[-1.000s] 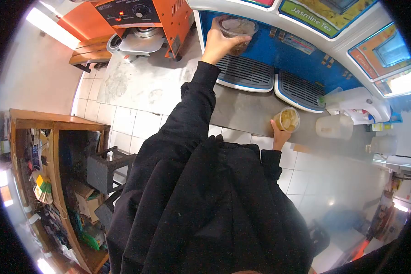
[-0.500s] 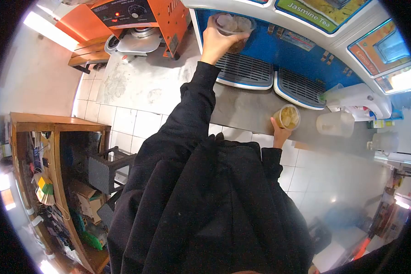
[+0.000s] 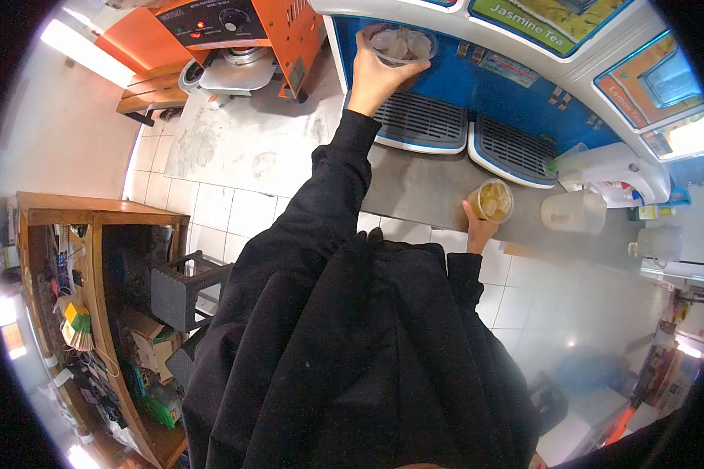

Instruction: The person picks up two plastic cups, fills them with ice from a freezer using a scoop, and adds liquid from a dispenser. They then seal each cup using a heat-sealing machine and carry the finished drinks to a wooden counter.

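Nearest the body, the right hand (image 3: 475, 231) is closed around the lower part of a clear cup of yellowish drink with ice (image 3: 491, 200); the cup is held upright at the near edge of the steel counter (image 3: 422, 187). Just beyond and to the right of this hand, a translucent jug (image 3: 574, 212) is seen standing on the same counter, with a second clear jug (image 3: 657, 242) further to the right. A white pump unit with a green-tipped spout (image 3: 610, 168) is set behind the first jug.

Ahead of the right hand, two grated drip trays (image 3: 418, 123) are seen lying side by side at the foot of the blue dispenser front (image 3: 477, 74).

Farthest out, the left hand (image 3: 375, 70) is raised at full arm's reach, fingers wrapped around the side of a clear cup holding ice (image 3: 403, 45), which is kept pressed up under the dispenser, above the left drip tray. A panel labelled "Jasmine Tea" (image 3: 528, 23) is noted up and to the right of this hand. To its left, an orange sealing machine (image 3: 235, 31) is seen on the marble worktop (image 3: 242, 141).
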Motion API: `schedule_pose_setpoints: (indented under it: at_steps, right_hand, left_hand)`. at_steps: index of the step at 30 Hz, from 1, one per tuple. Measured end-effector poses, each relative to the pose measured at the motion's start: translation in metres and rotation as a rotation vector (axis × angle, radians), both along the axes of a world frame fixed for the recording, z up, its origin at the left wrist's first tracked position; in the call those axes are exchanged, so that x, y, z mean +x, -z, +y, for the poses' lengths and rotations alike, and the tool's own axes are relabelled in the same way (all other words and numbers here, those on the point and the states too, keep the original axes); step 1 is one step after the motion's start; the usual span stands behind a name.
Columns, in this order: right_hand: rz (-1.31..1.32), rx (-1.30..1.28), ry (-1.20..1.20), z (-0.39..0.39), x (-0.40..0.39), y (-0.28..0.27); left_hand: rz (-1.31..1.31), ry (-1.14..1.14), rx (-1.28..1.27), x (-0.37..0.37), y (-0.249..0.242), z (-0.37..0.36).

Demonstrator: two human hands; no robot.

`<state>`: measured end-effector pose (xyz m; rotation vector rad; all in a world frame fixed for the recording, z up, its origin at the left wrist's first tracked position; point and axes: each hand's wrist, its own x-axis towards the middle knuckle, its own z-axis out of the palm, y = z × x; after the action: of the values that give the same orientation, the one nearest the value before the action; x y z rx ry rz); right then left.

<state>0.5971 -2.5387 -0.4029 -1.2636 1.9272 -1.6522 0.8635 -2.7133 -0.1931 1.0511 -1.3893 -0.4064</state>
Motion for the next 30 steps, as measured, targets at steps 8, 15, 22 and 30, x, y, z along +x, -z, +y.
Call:
schedule_pose_setpoints:
  at_steps: [8, 15, 22, 30]
  right_hand:
    - [-0.005, 0.022, -0.019, -0.001, -0.003, 0.003]
    - [-0.026, 0.038, -0.022, 0.001, -0.003, 0.002]
    - [0.03, -0.01, 0.03, -0.001, 0.0, 0.002]
    - [0.086, 0.02, -0.012, 0.002, -0.01, 0.017]
  left_hand:
    - [0.015, 0.055, -0.084, 0.0, 0.004, -0.003]
    - [0.037, -0.014, -0.077, -0.004, 0.009, -0.006]
    - [0.052, 0.0, -0.041, 0.0, 0.003, -0.007]
    - [0.123, 0.03, -0.005, -0.002, 0.007, -0.006]
